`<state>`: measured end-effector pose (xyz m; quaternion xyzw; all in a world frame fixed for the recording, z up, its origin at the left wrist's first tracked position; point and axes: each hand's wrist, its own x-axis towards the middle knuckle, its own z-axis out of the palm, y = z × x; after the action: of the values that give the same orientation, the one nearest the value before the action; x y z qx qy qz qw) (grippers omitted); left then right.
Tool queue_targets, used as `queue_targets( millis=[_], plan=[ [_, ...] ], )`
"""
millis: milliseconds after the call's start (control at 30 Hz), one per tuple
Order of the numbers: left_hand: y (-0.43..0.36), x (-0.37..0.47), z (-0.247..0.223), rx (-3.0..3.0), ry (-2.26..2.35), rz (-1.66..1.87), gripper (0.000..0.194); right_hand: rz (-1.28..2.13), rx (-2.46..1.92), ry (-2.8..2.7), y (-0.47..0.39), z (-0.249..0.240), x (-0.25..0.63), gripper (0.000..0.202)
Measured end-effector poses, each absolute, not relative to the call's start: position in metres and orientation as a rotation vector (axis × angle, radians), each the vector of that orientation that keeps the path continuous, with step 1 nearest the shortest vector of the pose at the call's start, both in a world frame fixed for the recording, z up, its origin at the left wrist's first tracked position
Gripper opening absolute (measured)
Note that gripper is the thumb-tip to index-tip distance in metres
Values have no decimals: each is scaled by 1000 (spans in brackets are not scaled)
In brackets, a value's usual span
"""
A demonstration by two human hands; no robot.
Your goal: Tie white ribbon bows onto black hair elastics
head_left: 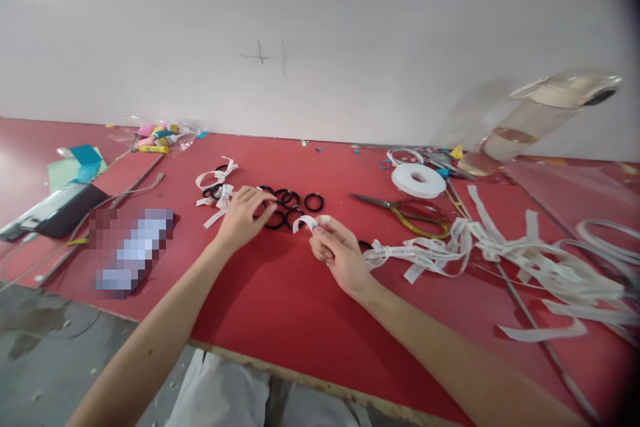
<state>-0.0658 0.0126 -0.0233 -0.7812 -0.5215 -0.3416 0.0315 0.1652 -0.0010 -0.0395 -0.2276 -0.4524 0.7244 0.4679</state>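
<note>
My left hand point(244, 215) rests on the red table point(280, 293), fingertips on one of several black rings point(295, 203) lying in a loose cluster. My right hand point(336, 250) is just right of it, pinching a short white printed ribbon strip point(304, 221) between thumb and fingers. Left of the cluster lie rings with white ribbon bows tied on them point(217, 185). A long tangle of the same white ribbon point(505, 255) spreads across the table to my right.
Scissors with yellow-green handles point(405, 210) lie right of the rings, a white tape roll point(419, 180) behind them. A clear bottle point(530, 121) stands at the back right. A black device point(63, 210), cable and coloured bits lie at the left. A white wall backs the table.
</note>
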Motion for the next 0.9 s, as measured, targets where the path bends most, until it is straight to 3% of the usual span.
queue_targets(
  millis=[233,400,533,767,900],
  plan=[
    [5,-35,-36,-2659,-1470,-740,36,1675,-579,-1131,0,-42,164,21],
    [4,-29,-40,-2738,-1333,-664,28,1574,-613,-1333,-6,-39,163,21],
    [-5,-15,-43,-2864,-1213,-669,21,1254,-720,-1530,-14,-39,166,18],
    [-19,17,-30,-3232,-1106,-1165,26,533,-520,-1826,-21,-29,174,20],
    [-18,14,-27,-3372,-1116,-1351,28,513,-405,-1899,-25,-24,175,24]
  ],
)
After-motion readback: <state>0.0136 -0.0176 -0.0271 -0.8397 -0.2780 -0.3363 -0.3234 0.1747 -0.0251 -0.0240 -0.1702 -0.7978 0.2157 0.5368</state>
